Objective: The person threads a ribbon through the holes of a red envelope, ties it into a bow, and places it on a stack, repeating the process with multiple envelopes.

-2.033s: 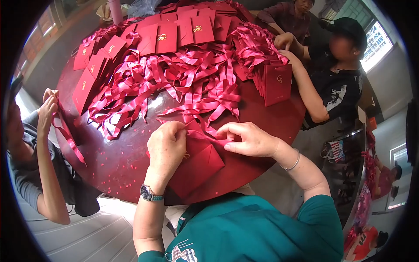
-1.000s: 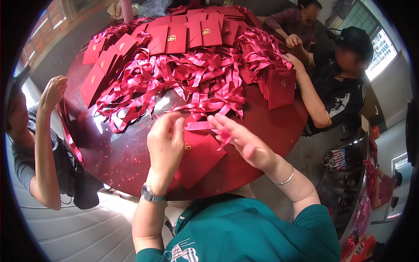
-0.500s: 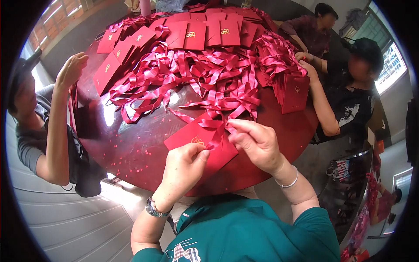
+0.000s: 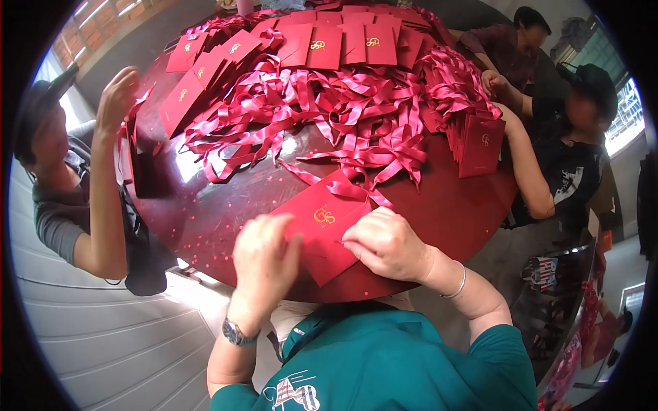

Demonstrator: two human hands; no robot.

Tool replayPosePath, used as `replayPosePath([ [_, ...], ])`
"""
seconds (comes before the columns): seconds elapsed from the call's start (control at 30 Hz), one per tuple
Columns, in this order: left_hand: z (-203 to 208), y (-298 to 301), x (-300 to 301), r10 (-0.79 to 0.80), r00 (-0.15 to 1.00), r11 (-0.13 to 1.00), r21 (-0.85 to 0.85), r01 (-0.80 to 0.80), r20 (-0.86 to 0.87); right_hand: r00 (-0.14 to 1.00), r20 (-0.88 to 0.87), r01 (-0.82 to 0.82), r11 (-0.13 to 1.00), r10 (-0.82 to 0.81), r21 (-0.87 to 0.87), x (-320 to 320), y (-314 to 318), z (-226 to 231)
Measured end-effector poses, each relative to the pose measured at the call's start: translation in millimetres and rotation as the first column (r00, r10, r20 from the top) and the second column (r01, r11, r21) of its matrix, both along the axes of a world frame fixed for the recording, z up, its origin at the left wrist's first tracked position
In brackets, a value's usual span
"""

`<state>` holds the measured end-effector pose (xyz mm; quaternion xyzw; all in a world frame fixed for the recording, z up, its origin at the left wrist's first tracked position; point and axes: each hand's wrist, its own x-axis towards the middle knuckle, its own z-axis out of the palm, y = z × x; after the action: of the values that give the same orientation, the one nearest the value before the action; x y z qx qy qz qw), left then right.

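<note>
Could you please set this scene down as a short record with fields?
Left hand: blurred, at the bag's left side; contact unclear
Right hand: fingers bent over the bag's right side; grip unclear
Bag colour: red, gold emblem
Bag place: near edge of the table
Ribbons: pinkish red, heaped beyond the bag
Other bags: stacked farther back
Co-workers at table: one left, two right

Left fingers (image 4: pixel 274 229) have released the ribbon (image 4: pixel 346 189) and right fingers (image 4: pixel 362 238) moved down the red bag (image 4: pixel 319 229)

Round dark-red table (image 4: pixel 456 219): flat red gift bag (image 4: pixel 312 214) near front edge, tangled satin ribbons (image 4: pixel 329 103) beyond, overlapping bags (image 4: pixel 326 49) behind, red specks (image 4: pixel 212 241) left.
</note>
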<state>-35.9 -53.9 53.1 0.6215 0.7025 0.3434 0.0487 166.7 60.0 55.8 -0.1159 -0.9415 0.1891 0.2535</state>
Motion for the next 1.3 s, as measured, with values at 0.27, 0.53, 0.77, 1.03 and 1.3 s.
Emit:
replayPosePath([
  [0.27, -15, 30, -15, 0.025, 1.0, 0.994, -0.109, -0.026, -0.012, 0.999, 0.031, 0.04, 0.983, -0.035, -0.177, -23, -6, -20],
  [0.53, -11, 32, -6, 0.052, 0.992, 0.983, -0.179, -0.031, 0.112, 0.989, -0.083, 0.114, 0.986, -0.125, -0.125, -23, -18, -44],
  [0.77, -15, 36, -25, 0.091, 0.602, 0.923, -0.294, 0.247, 0.793, 0.971, -0.098, 0.169, 0.917, -0.217, -0.361, -25, -9, -25],
  [1.03, -20, 49, -20, 0.109, 0.421, 0.934, -0.237, 0.265, 0.9, 0.981, -0.094, 0.158, 0.979, -0.171, -0.128, -38, 5, -12],
  [1.3, -19, 54, -23, 0.106, 0.312, 0.934, -0.202, 0.295, 0.944, 0.971, -0.046, 0.233, 0.972, -0.233, -0.001, -50, 9, -7],
])
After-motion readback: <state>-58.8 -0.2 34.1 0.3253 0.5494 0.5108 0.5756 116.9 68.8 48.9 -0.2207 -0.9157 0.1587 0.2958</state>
